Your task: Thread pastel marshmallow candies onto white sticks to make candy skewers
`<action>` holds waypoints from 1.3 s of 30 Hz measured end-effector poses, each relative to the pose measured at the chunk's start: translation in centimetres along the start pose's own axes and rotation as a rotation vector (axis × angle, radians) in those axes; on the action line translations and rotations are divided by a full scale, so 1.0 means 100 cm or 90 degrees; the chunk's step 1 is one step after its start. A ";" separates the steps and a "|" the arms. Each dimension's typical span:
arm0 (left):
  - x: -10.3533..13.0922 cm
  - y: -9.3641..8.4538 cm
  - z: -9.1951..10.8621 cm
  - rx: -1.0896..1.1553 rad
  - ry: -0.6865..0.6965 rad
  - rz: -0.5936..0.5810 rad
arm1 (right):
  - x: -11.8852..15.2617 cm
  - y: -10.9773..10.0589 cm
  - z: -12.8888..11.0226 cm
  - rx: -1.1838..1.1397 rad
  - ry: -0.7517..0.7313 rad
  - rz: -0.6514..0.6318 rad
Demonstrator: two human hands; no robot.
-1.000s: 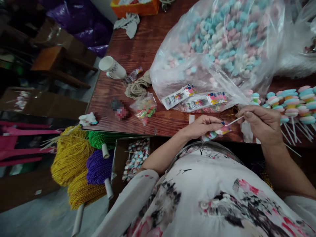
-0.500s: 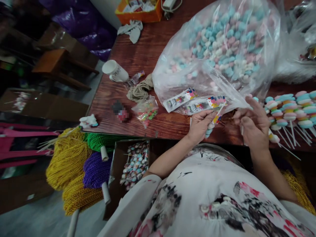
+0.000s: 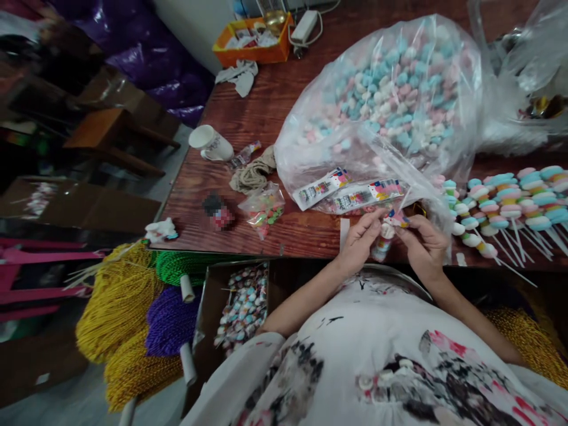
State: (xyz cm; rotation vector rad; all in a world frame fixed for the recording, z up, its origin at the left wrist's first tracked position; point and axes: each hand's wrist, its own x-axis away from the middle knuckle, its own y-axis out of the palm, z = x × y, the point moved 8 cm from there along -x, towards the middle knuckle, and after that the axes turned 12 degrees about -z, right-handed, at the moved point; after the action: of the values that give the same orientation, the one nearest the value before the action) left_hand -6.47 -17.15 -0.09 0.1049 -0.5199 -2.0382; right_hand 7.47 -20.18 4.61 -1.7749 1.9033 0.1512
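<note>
My left hand [image 3: 360,241] and my right hand [image 3: 422,242] meet at the near edge of the wooden table [image 3: 248,112]. Together they pinch a wrapped candy skewer [image 3: 385,235] in a clear sleeve with a colourful printed top. Its white stick points up between my fingers. Just beyond my hands lie two flat printed sleeves [image 3: 350,192] against a big clear bag of pastel candies [image 3: 390,94]. Rows of unwrapped candy skewers [image 3: 506,204] lie to the right of my right hand.
A white mug [image 3: 210,143] lies on its side at the table's left, near a twine bundle [image 3: 252,171] and a small candy packet [image 3: 265,208]. An orange tray [image 3: 252,41] sits at the back. Below the table stand a box of wrapped skewers [image 3: 242,302] and yellow, purple, green cord spools [image 3: 133,302].
My right hand came in from the right and joined the left on the skewer's sleeve top. The skewer turned from lying sideways to upright. The view tilted up the table.
</note>
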 end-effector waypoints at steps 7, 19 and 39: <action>0.006 0.006 0.004 -0.145 -0.055 -0.102 | 0.006 0.009 -0.001 -0.001 -0.012 0.017; -0.001 0.018 0.006 -0.037 -0.085 -0.131 | 0.005 0.021 0.023 -0.288 0.117 0.064; 0.027 0.033 -0.019 0.035 -0.419 -0.509 | 0.001 0.017 -0.036 0.396 -0.306 -0.497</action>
State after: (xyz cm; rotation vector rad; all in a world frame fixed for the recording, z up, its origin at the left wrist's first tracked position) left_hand -4.58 -21.41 -0.05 -0.4047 -1.0661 -2.8418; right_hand 4.83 -21.60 7.13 -1.6888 0.7222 -0.2510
